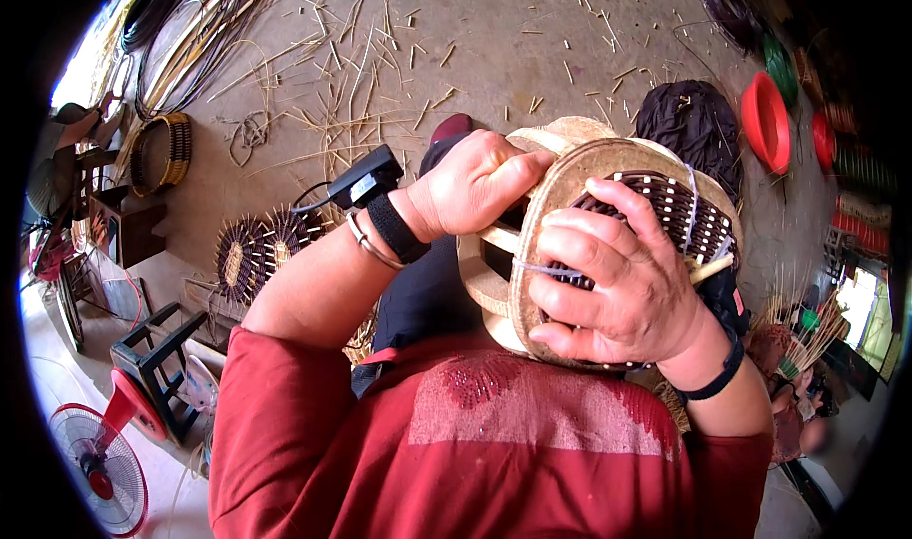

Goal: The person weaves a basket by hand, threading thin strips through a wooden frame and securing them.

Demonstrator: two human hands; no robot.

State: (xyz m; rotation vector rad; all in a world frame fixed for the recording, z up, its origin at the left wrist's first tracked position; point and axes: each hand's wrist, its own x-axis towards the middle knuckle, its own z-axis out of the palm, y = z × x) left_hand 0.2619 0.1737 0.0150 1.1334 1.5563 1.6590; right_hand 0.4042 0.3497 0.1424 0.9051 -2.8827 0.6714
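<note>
On my lap, tilted on its side, rests a pale wooden basket mould (525, 245) of stacked oval boards. A dark brown woven oval panel (665, 208) with white flecks lies against its face, and whitish ties cross it. My right hand (617, 278) spreads over the panel, fingers curled onto the mould and gripping it. At the mould's far left edge, my left hand (484, 183) is closed like a fist; what its fingers hold is hidden. A pale stick (711, 269) pokes out beside my right wrist.
Cut cane pieces (380, 64) litter the floor ahead. Coiled strips (195, 36) and a woven ring (163, 154) lie at left, above a dark stool (161, 349) and a fan (97, 468). Two spoked woven discs (261, 252) sit near my left forearm. A red basin (766, 123) stands right.
</note>
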